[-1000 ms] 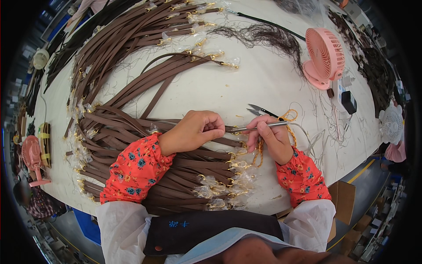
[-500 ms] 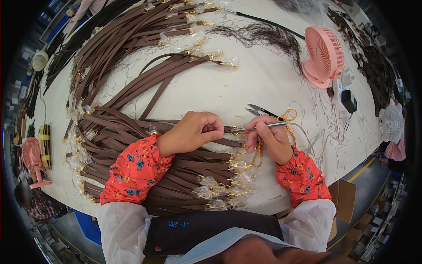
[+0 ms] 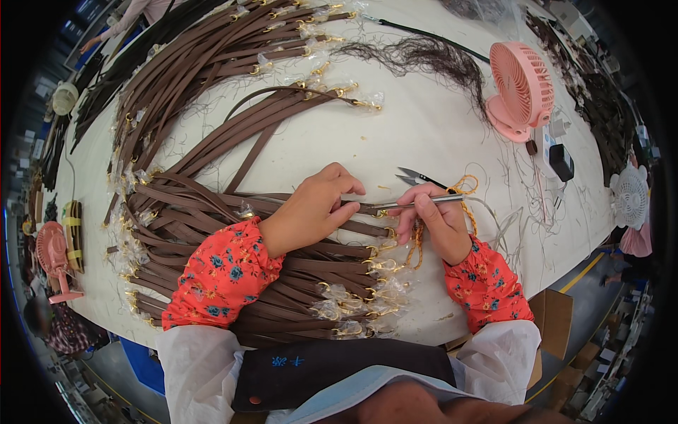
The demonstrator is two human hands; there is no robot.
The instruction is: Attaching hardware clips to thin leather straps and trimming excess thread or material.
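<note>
My left hand (image 3: pixel 316 210) hovers over the pile of brown straps (image 3: pixel 304 275), its thumb and index finger apart. Whether its fingertips touch the strap beneath them, I cannot tell. In my right hand (image 3: pixel 438 220) is a slim silver pen-shaped tool (image 3: pixel 446 199), held near level with its thin tip pointing left at a strap end with a gold clasp (image 3: pixel 382 212). Just beyond the right hand lie dark thread snips (image 3: pixel 421 177). A twisted yellow-orange cord (image 3: pixel 464 186) loops beside them and passes by the right hand.
More brown straps (image 3: pixel 205 78) with plastic-wrapped gold hooks cover the far left of the white table (image 3: pixel 424 127). At the right stand a pink fan (image 3: pixel 519 88) and a black plug block (image 3: pixel 561 162). Dark loose threads (image 3: pixel 424 56) lie at the back. A cardboard box (image 3: pixel 551 321) sits below the table's right edge.
My left hand's pinch has loosened, with thumb and index finger now apart, and the hand has shifted slightly right. My right hand keeps the tool in nearly the same place.
</note>
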